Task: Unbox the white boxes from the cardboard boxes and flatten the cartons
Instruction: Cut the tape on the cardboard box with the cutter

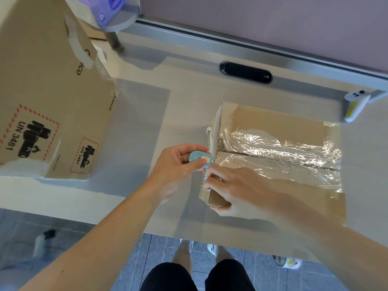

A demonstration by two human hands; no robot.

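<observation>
1. Tabletop (189, 97): pale wood-grain laminate, smooth, matt.

2. Open carton (42, 91): brown corrugated board printed with UN 3481 labels, torn tape on its flaps. It stands at the left edge.

3. Taped carton (273, 122): brown, rectangular, toward the right near edge. Its top seam is closed under tape (283, 148), which is clear, glossy and wrinkled. No white boxes are in view; they are presumably inside.

4. Right hand (235, 190): grips the taped carton's near left corner, fingers curled over the end and thumb beneath.

5. Left hand (176, 164): pinches the cutter between thumb and fingers.

6. Controller (354, 106): white plastic, at the far right edge.

7. Cutter (200, 158): small rounded blue plastic, touching the carton's left end at the seam.

Step in hand, as judged: slitting the tape.
- Run the blade shallow along the seam so the contents are not scored.
- Hold the carton steady.
- Keep the bracing fingers off the cut line.
</observation>
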